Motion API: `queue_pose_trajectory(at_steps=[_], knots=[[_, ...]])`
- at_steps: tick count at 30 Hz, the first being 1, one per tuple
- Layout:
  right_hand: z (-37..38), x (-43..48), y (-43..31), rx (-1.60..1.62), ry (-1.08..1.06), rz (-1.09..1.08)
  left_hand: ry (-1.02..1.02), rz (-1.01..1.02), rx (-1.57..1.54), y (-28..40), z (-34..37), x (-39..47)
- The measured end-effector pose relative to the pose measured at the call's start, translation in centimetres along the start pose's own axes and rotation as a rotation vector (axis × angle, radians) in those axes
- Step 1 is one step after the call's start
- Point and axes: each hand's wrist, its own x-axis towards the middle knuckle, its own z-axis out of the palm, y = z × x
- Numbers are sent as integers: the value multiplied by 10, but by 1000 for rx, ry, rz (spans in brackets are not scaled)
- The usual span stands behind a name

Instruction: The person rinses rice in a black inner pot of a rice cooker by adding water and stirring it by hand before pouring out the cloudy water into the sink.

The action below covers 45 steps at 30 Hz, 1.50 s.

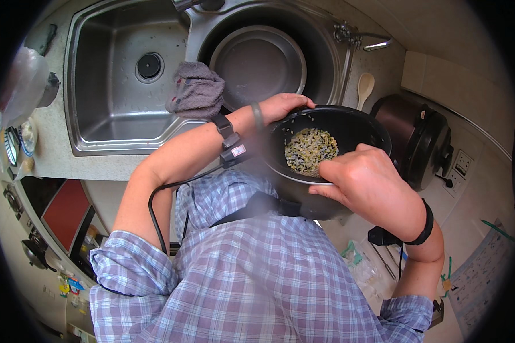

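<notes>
A dark inner cooking pot (356,122) with a pale rim is tilted in front of my body. Mixed grains (311,148), pale, yellow-green and dark, lie heaped on its bottom, with a few stuck to the wall. My left hand (285,105) holds the pot at its far left rim, its fingertips partly hidden. At the near right rim is my right hand (360,176), thumb outside and the other fingers bent over into the pot beside the grains. Those fingertips are hidden from view.
A double sink (103,143) lies ahead, with a large metal basin (257,64) in its right bowl. A grey cloth (199,90) hangs over the divider. To the right are a wooden spoon (365,88), a rice cooker (405,133) and wall sockets (459,171). A plastic bag (28,81) stands left.
</notes>
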Motion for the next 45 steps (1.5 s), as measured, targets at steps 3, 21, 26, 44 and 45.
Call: queue_pose_trajectory(at_steps=[3, 21, 26, 44, 45], knots=[[8, -14, -1, 3, 39, 15, 14, 53, -6, -2, 3, 4], [106, -126, 9, -23, 171, 141, 91, -12, -249, -46, 72, 8], [131, -140, 15, -40, 243, 148, 107, -4, -290, -61, 68, 22], [208, -165, 26, -46, 411, 182, 170, 48, -450, -87, 68, 39], [207, -167, 25, -45, 416, 185, 165, 48, -450, -86, 72, 40]])
